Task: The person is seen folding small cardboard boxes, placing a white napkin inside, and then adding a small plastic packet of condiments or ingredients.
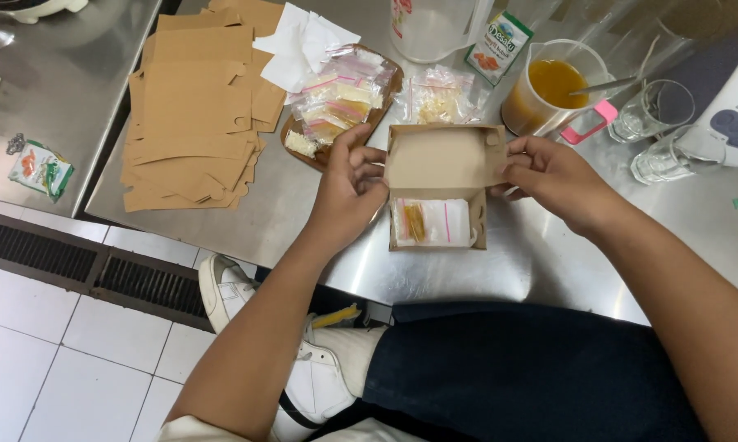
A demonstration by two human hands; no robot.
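Flat cardboard blanks [193,115] (perhaps stacked) — beside box [442,160]

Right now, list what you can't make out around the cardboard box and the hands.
- Head view: the raised lid of the cardboard box hides the counter behind it.
- Left hand and right hand: the lid edges cover their fingertips.
- Plastic bag in the box: contents too small to identify.
- Clear jug: top cut off by the frame edge.

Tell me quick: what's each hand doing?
Left hand: gripping the left edge of the box lid.
Right hand: gripping the lid's right edge.
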